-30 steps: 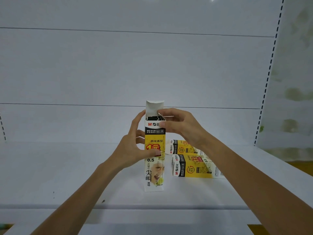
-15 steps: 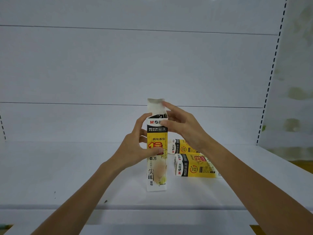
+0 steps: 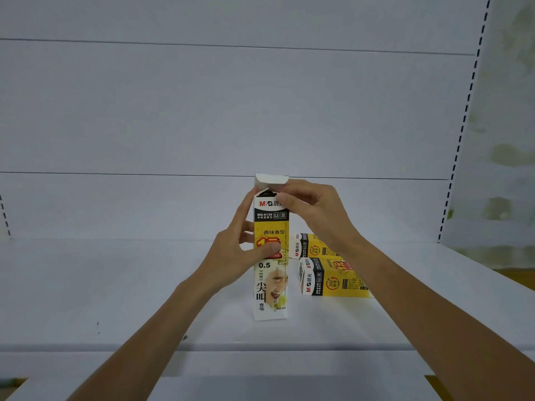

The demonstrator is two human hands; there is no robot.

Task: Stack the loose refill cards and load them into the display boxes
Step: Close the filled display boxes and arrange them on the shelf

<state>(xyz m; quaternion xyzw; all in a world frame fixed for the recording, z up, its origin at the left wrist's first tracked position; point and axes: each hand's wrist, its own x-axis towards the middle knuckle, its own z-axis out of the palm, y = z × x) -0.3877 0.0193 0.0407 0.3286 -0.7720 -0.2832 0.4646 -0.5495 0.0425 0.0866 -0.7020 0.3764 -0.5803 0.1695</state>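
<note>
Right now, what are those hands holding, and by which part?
Both hold the upright refill box: the left hand has its grip round the middle; the right hand has its grip on the top, pinching the open flap.

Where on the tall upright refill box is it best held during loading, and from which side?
Grip the tall yellow-and-white cardboard box at mid-height, from its left, thumb on the front and fingers behind, as the left hand does. It stands on its small end on the white shelf, so that probably steadies it and leaves the open top flap free for the right hand.
</note>
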